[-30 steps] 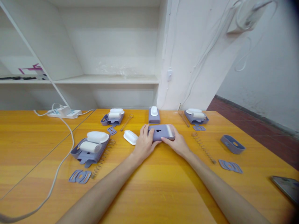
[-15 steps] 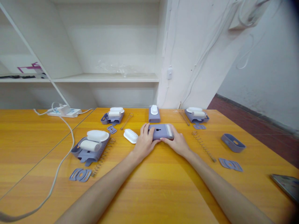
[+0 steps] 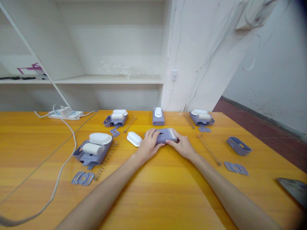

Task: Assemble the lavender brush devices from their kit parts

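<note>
Both my hands grip a purple-grey plastic housing (image 3: 163, 136) lying on its side in the middle of the table. My left hand (image 3: 149, 142) wraps its left end, fingers over the top and thumb along the near side. At the other end my right hand (image 3: 180, 144) holds it, thumb on the near edge, beside a white roller (image 3: 172, 135) showing in the opening. A slot is visible in the housing's upper face. Just left of my left hand lies a white ribbed oval piece (image 3: 134, 139). Behind my hands stands another housing (image 3: 158, 118) with a white piece on it.
Housing sets with white rollers lie at left (image 3: 96, 148), back left and back right. To the right are a spring (image 3: 208, 149), a purple-grey ring-shaped part (image 3: 239, 146), flat slotted plates (image 3: 236, 168) and a phone-like slab (image 3: 294, 190). A cable (image 3: 73, 140) crosses the left side.
The housing has tilted slightly in my hands, so more of its near side shows. My right thumb has shifted a little up its near edge.
</note>
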Demonstrator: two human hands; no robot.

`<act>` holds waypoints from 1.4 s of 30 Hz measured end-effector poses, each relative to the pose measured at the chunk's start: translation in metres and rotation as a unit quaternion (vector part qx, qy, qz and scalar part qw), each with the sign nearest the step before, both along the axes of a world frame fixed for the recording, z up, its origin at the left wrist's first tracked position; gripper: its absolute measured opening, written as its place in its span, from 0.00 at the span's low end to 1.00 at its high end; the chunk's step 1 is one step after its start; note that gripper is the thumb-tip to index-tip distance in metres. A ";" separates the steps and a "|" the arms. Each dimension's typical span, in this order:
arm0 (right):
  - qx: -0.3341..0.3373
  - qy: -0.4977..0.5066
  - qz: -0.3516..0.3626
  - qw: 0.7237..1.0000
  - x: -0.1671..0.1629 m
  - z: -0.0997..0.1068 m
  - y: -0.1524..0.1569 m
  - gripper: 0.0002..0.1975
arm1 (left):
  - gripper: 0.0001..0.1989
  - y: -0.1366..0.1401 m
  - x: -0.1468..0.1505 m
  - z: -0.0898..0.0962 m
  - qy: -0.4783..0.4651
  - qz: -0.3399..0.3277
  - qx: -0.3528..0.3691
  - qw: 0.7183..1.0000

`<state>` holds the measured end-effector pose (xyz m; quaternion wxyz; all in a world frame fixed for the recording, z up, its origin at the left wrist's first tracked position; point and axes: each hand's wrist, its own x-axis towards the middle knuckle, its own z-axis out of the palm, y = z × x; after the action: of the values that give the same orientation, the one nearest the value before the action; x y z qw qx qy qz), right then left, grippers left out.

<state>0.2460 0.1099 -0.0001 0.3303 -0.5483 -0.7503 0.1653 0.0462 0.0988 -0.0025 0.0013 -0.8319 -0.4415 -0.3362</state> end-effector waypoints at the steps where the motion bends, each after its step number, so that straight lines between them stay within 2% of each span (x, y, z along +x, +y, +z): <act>1: -0.002 -0.006 0.007 1.000 0.001 0.001 0.000 0.29 | 0.24 0.000 -0.001 0.000 -0.001 -0.005 0.000 1.000; 6: -0.013 -0.013 0.030 0.999 0.002 0.002 0.000 0.28 | 0.23 0.001 -0.003 0.000 -0.002 -0.026 -0.003 1.000; 12: 0.006 -0.045 -0.005 0.999 -0.002 0.001 0.000 0.29 | 0.22 0.001 -0.001 0.002 0.016 -0.003 -0.002 1.000; 28: 0.049 -0.115 -0.072 0.989 -0.005 -0.007 0.003 0.21 | 0.17 -0.006 0.007 0.005 0.109 0.146 0.046 0.982; 35: 0.064 -0.126 -0.079 0.987 -0.006 -0.008 0.002 0.20 | 0.16 -0.009 0.008 0.007 0.108 0.150 0.055 0.981; 42: 0.080 -0.105 -0.121 0.984 -0.004 -0.012 0.004 0.19 | 0.18 -0.011 0.009 0.010 0.123 0.155 0.051 0.979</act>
<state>0.2423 0.1134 -0.0124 0.3101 -0.6212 -0.7197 0.0051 0.0547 0.0878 0.0076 0.1502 -0.7869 -0.5442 -0.2492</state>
